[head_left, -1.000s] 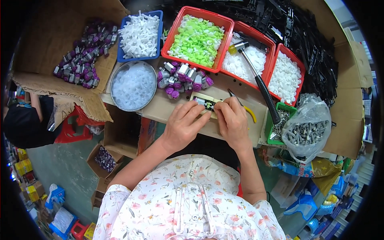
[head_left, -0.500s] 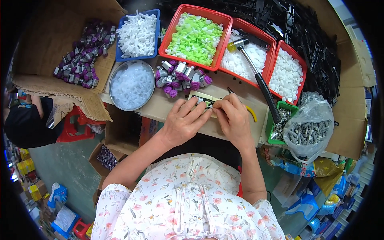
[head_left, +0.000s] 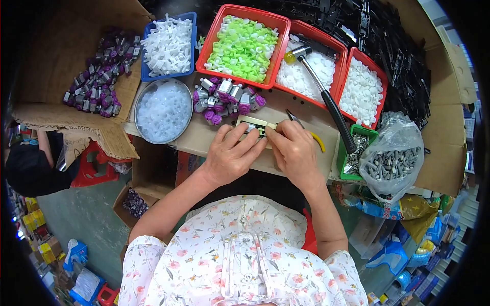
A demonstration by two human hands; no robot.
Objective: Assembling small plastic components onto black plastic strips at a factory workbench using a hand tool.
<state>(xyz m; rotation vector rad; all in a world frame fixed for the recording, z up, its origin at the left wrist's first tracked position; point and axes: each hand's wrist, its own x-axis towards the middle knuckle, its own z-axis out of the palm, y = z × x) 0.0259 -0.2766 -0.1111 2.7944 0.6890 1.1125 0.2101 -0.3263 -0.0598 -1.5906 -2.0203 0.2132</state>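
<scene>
Bends the left hand (head_left: 230, 155) over the near left side of a cream block (head_left: 249, 120) on the table (head_left: 196, 140), with fingers half curled and tips at a small black-and-green part (head_left: 261, 130) set in the block. Has the right hand (head_left: 297, 155) nearly closed at the block's right side, with thumb and index close together beside the same part; cannot tell of any piece pinched between them. Beside the right hand, yellow-handled pliers (head_left: 319, 141). Just beyond the block, a heap of purple-and-grey parts (head_left: 227, 99); behind, three red trays (head_left: 235, 80), with a hammer (head_left: 334, 112) across the middle one. To the left, a round bowl (head_left: 163, 143) near a blue tray (head_left: 195, 46). To the right, a green tray (head_left: 352, 176) beside a plastic bag (head_left: 390, 163).
</scene>
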